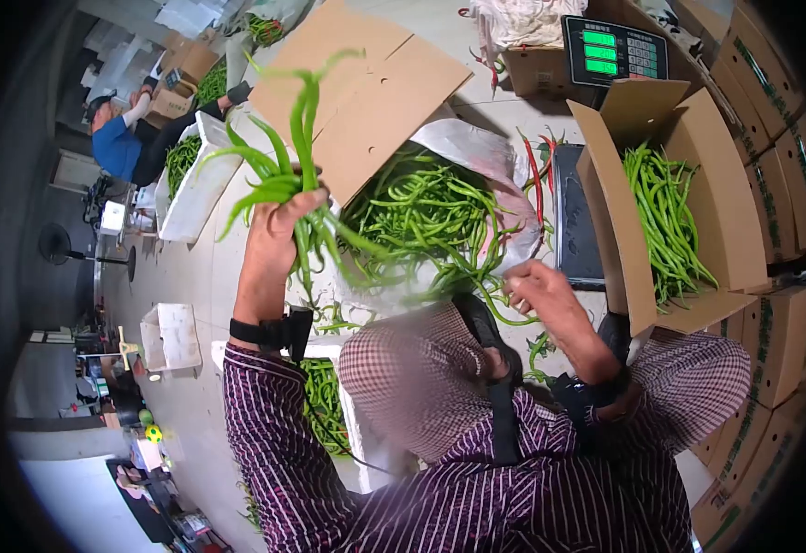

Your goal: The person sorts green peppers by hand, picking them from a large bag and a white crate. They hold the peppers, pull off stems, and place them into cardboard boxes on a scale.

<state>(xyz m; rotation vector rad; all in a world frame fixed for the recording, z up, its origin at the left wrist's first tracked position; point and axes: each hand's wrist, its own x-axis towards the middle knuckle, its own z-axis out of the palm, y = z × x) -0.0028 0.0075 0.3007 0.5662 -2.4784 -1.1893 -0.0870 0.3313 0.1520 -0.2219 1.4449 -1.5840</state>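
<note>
A bunch of long green chili peppers (283,184) is gripped in my left hand (294,210), raised at the left with the pods fanning out above and below the fist. My right hand (551,293) is low at the right of the pepper heap, its fingers curled inward; I cannot tell what, if anything, is in them. Close by its fingertips runs a single curved green pepper (493,304). Between the hands, a large heap of green chili peppers (431,207) lies on plastic sheeting (477,147), partly blurred near its lower edge.
Right of the heap, an open cardboard box (730,221) of green peppers stands by a dark scale platform (576,217), with a lit display (615,51) above. Red peppers (534,180) lie beside it. Stacked cartons (781,341) line the right. Another person (122,143) sits far left near a foam box (209,184).
</note>
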